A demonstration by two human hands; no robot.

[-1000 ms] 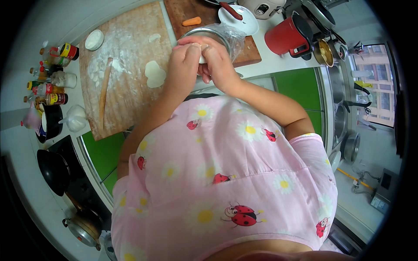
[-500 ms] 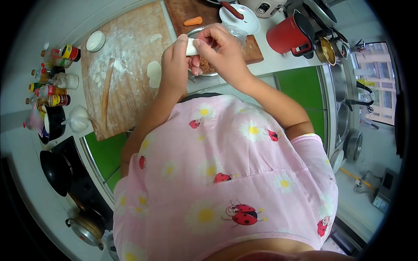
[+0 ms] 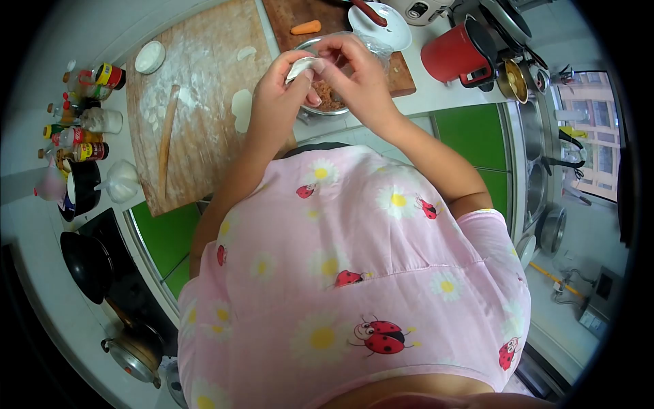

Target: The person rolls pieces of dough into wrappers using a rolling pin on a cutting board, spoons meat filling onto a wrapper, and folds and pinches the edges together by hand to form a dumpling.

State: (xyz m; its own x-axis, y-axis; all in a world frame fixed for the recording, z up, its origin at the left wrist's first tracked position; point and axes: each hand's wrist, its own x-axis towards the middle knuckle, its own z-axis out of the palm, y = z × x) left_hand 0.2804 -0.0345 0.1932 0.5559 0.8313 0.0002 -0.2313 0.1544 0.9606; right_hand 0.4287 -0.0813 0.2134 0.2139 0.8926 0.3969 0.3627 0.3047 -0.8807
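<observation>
A white dumpling [image 3: 300,68] of folded dough is held between both hands, above a metal bowl [image 3: 332,112] of brown minced filling [image 3: 328,97]. My left hand [image 3: 278,83] is closed round its left side. From the right, my right hand [image 3: 355,71] pinches the dough edge with thumb and fingers. Whether filling is inside the dough is hidden by the fingers. Flat dough wrappers [image 3: 241,111] lie on the floured wooden board [image 3: 211,160] left of my hands.
A rolling pin [image 3: 167,140] and a small bowl of flour [image 3: 150,57] rest on the board. Behind the bowl are a carrot [image 3: 306,27], a cutting board [image 3: 281,12] and a white plate [image 3: 395,35]. A red pitcher [image 3: 449,56] stands right; bottles [image 3: 71,138] line the left.
The dumpling has turned in my fingers and shows a thinner, slanted edge. Both hands have shifted slightly, with the right fingers closing nearer the left; more of the filling is visible.
</observation>
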